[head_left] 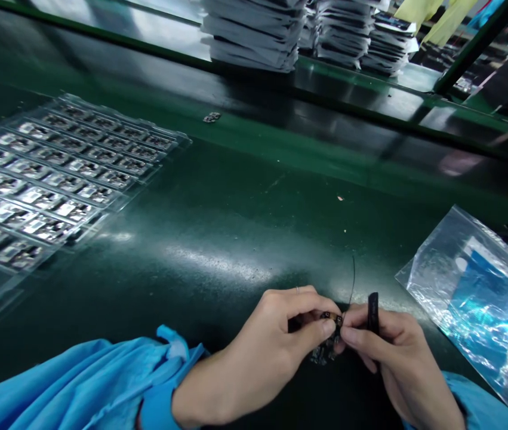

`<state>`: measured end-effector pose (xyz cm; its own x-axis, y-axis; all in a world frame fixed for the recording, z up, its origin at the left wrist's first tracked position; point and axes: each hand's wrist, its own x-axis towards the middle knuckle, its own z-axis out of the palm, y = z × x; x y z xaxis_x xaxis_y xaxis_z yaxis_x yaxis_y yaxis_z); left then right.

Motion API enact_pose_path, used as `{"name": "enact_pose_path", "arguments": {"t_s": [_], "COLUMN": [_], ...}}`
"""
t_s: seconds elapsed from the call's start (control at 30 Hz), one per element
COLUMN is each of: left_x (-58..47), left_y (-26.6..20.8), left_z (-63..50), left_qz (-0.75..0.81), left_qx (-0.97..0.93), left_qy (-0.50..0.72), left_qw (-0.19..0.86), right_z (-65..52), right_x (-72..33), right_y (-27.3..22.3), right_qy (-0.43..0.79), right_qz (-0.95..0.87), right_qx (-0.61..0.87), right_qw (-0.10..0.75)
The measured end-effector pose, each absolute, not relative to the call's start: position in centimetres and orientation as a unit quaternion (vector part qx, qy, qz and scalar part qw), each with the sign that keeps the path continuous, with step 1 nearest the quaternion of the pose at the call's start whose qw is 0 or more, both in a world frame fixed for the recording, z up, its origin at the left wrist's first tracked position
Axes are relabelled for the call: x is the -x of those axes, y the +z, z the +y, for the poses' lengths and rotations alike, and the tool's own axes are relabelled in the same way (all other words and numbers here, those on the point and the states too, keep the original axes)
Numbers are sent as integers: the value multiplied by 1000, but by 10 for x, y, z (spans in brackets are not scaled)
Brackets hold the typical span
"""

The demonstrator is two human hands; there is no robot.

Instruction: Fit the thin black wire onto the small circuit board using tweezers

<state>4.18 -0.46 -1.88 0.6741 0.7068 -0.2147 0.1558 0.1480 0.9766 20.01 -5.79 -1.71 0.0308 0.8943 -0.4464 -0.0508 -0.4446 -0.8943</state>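
My left hand [276, 343] is closed, thumb and forefinger pinching a small circuit board [332, 318] with dark and copper-coloured parts. Its lower part hangs below the thumb, partly hidden by the fingers. Right beside it, the fingertips of my right hand [388, 340] are pressed together at the board's edge. A thin black cable [353, 278] rises from those fingertips. Also in the right hand is a black stick-like tool [373, 312], its blunt end upward; its other end is hidden by the fingers.
At left lies a clear plastic tray [114, 210] with rows of small metallic boards. Another small board [212, 117] sits farther back on the green table [236, 203]. A clear bag [482, 298] with blue content is at right. Stacked grey sheets [254, 36] stand on the rear shelf.
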Motion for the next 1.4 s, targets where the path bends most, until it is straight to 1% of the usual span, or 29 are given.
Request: {"name": "enact_pose_path", "arguments": {"t_s": [0.2, 0.5, 0.7, 0.87, 1.03, 1.23, 1.4], "left_x": [-41, -43, -44, -46, -45, -45, -46], "left_y": [-20, -24, -21, -22, -21, -17, -16], "left_z": [-11, -13, -14, -14, -10, -5, -5], "left_qz": [351, 354, 358, 370, 381, 393, 401], "left_qx": [-621, -637, -604, -607, -536, -474, -471], "left_qy": [210, 233, 227, 236, 211, 176, 177], "left_qw": [669, 644, 675, 663, 723, 768, 765], "right_z": [-58, -58, -58, -58, -57, -55, -56], "right_x": [-201, -202, -205, -204, -200, -200, -201], "right_y": [-17, -22, -24, -24, -18, -16, -15], "right_qy": [580, 573, 575, 558, 566, 593, 618], "right_qz": [-383, -406, -435, -436, -439, -422, -399], "right_qx": [595, 599, 586, 599, 599, 594, 594], "right_qw": [404, 385, 369, 373, 359, 342, 326]}}
